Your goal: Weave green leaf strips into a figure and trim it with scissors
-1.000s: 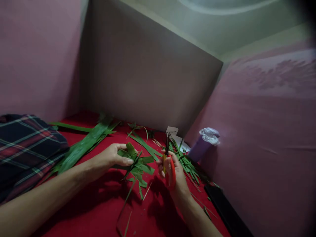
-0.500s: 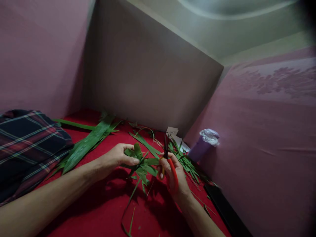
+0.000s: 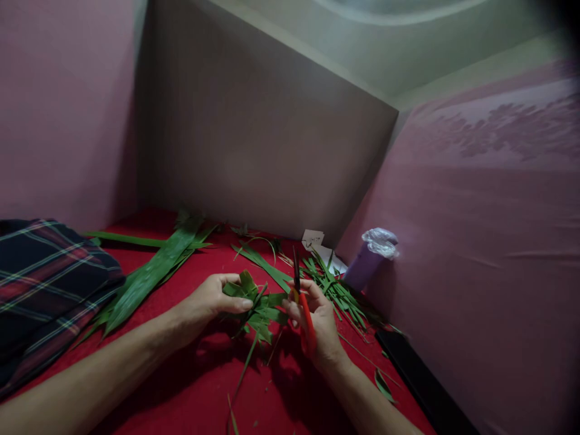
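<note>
Green leaf strips [image 3: 263, 314] are pinched by the left hand [image 3: 212, 302]; red-handled scissors [image 3: 307, 321] are held in the right hand [image 3: 324, 326].

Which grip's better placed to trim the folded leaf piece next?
Probably the right grip: it holds the red-handled scissors close beside the folded leaf piece, while the left grip is occupied pinching that piece.

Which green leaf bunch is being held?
The folded leaf piece, pinched in the left hand; the broad leaves lie near the plaid fabric, the narrow strips by the purple container.
</note>
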The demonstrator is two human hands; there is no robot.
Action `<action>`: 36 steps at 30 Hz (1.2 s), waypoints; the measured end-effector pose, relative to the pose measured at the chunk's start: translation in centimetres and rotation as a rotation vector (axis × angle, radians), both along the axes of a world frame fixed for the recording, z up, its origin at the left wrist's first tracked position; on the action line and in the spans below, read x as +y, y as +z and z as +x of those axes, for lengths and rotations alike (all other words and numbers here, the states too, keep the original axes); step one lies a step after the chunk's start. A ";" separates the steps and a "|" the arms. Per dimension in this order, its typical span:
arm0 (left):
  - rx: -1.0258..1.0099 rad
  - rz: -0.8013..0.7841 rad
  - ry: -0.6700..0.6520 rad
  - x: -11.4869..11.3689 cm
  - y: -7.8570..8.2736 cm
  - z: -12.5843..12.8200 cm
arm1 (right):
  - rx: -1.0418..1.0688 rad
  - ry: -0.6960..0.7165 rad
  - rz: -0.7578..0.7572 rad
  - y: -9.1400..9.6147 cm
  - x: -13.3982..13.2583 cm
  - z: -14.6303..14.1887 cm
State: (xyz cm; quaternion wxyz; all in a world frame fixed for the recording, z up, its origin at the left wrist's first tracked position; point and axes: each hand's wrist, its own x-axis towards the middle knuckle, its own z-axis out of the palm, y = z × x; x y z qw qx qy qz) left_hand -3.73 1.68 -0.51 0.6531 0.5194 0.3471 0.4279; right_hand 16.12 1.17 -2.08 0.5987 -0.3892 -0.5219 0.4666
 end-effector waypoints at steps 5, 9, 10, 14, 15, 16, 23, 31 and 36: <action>-0.018 -0.031 0.006 0.2 -0.2 0.1 | 0.021 -0.008 -0.023 0.0 0.1 -0.1; -0.057 -0.034 -0.001 0.4 -0.6 0.2 | 0.014 -0.018 -0.037 -0.1 0.2 -0.1; -0.061 -0.025 0.000 0.4 -0.6 0.3 | 0.015 -0.015 -0.037 -0.2 0.3 -0.1; -0.040 -0.022 0.052 0.2 -0.4 0.3 | 0.030 0.014 -0.036 -0.5 0.4 0.0; -0.037 -0.031 0.061 0.3 -0.4 0.3 | 0.028 0.018 -0.036 -0.5 0.4 0.0; -0.035 -0.041 0.065 0.4 -0.5 0.3 | 0.026 0.021 -0.037 -0.5 0.4 0.0; -0.021 -0.064 0.072 1.2 -1.2 0.1 | 0.068 0.053 -0.062 -0.5 0.3 0.0; -0.012 -0.035 0.085 0.2 0.1 0.2 | 0.010 -0.006 -0.086 -0.3 0.2 0.0; 0.016 -0.015 0.045 0.1 -0.1 0.2 | 0.053 0.032 -0.126 -0.1 0.0 -0.1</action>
